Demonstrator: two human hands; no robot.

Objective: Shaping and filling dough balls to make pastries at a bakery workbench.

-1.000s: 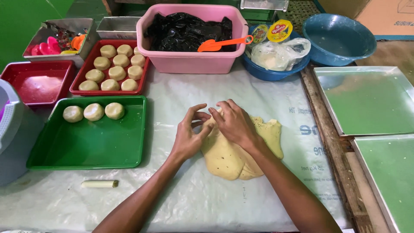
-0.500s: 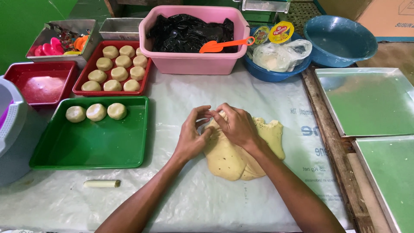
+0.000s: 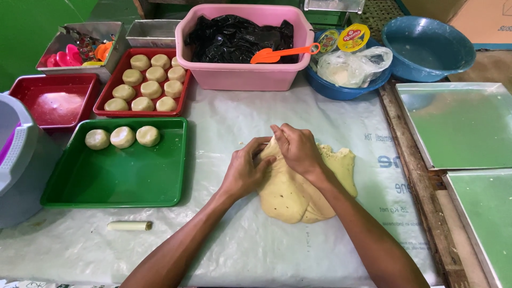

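Observation:
A flat slab of pale yellow dough [image 3: 298, 189] lies on the plastic-covered table [image 3: 224, 128]. My left hand [image 3: 246, 169] and my right hand [image 3: 296, 150] meet at the slab's upper left edge and pinch the dough there between their fingers. To the left stands a green tray [image 3: 120, 176] with three round dough balls [image 3: 122, 137] in a row along its far side. Behind it a red tray [image 3: 141, 82] holds several more dough balls.
A pink tub [image 3: 245, 72] with black plastic and an orange scoop [image 3: 280, 52] stands at the back. Beside it are a blue bowl with bags [image 3: 349, 69], an empty blue basin [image 3: 426, 48], two greased metal pans [image 3: 458, 125] at right, a red dish [image 3: 53, 101], and a small dough stick [image 3: 129, 225].
Both hands have shifted slightly along the dough's upper edge, fingers closing into a tighter pinch. The slab and trays stay where they were.

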